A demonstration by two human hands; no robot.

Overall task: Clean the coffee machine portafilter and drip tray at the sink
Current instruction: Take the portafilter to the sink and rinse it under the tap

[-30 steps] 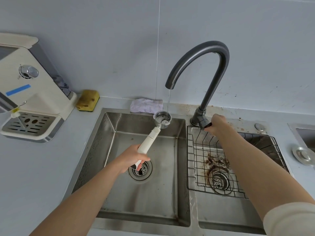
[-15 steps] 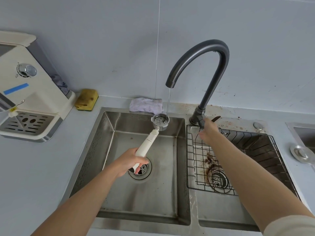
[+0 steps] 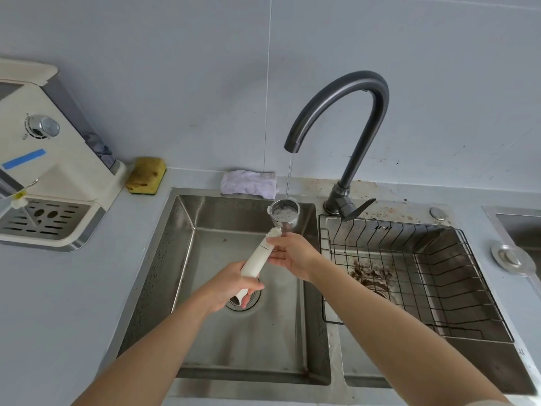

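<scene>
Mid-frame under dark curved faucet (image 3: 351, 112): white-handled steel portafilter (image 3: 259, 254), clamped low by curled fingers of left hand (image 3: 231, 285), touched higher by near-straight fingers of right hand (image 3: 292, 256).

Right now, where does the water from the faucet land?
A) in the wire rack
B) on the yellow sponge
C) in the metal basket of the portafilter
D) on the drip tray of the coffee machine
C: the thin stream of water drops from the faucet straight into the basket of the portafilter, which the left hand holds by its white handle over the left basin.
</scene>
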